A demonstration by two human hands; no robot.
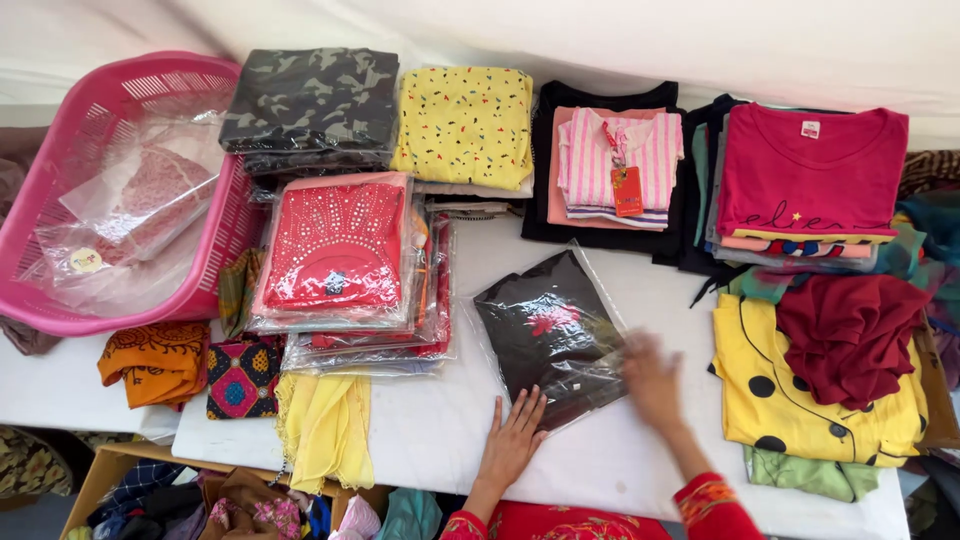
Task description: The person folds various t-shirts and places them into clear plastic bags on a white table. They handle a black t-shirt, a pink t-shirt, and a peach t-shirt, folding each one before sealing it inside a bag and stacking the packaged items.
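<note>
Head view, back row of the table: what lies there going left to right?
Pink basket → camouflage stack → yellow speckled stack → pink striped shirt → magenta shirt.

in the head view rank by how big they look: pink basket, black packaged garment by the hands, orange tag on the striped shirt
1. pink basket, the largest by far
2. black packaged garment
3. orange tag, the smallest

The gaps in size are wide, so nearness to the camera leaves the order sure.

bright even daylight | soft shadows | right hand (652, 380) motion-blurred (plastic glare)
</note>
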